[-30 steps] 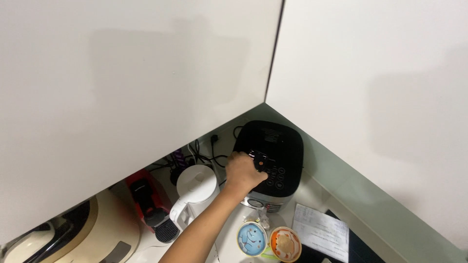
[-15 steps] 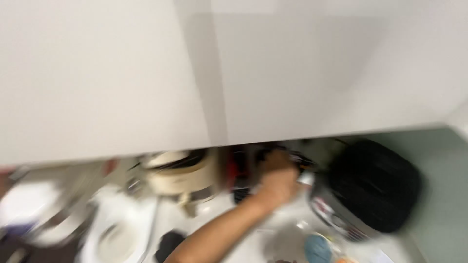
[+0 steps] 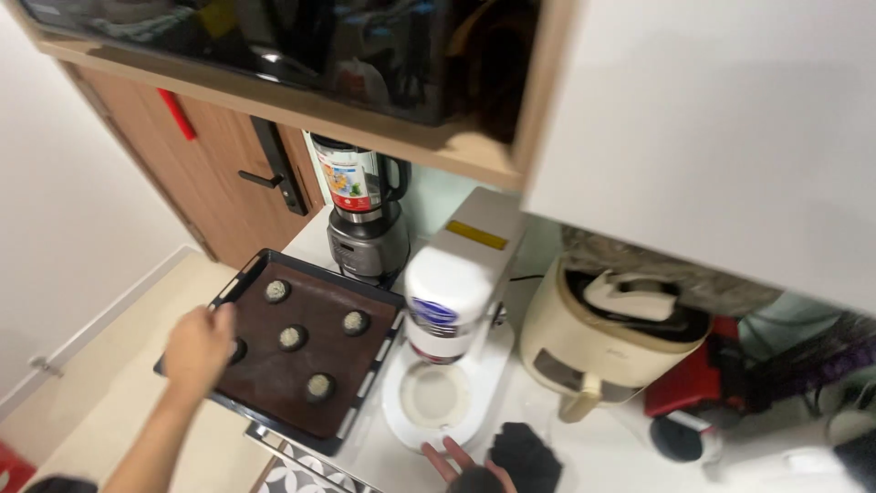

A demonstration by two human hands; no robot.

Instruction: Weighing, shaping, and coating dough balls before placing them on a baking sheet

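- White upper cabinet (image 3: pixel 721 137) fills the top right of the view; a wooden shelf (image 3: pixel 301 105) with a dark glass-fronted appliance (image 3: pixel 301 41) runs along the top left.
- Brown wooden door (image 3: pixel 219 183) with a black lever handle stands at left, behind the counter (image 3: pixel 584 447).
- Dark baking tray (image 3: pixel 365 383) sits at the left end of the counter, its near-left part jutting past the edge. Five small round dough pieces lie on it, well apart from each other; one, dough piece (image 3: pixel 320 386), is nearest the front.
- White stand mixer (image 3: pixel 456 301) stands just beside the tray's right rim, its round base plate bare.
- Cream-coloured round cooker (image 3: pixel 593 347) sits to the right of the mixer, lid area open, dark interior showing.
- Blender (image 3: pixel 365 219) with steel base and black-handled jug stands behind the tray, by the wall.
- Red appliance (image 3: pixel 693 388) is partly hidden behind the cooker; tangled cables lie at far right, blurred.
- Left hand (image 3: pixel 196 351) rests over the tray's left rim, fingers curled down on it; whether the grip is actually clamped on the rim cannot be told, as the back of the hand hides the fingers.
- Right hand (image 3: pixel 456 459) shows only fingertips at the bottom edge, spread apart, holding nothing, near the mixer base.
- Black cloth (image 3: pixel 525 456) lies just beside those fingertips.
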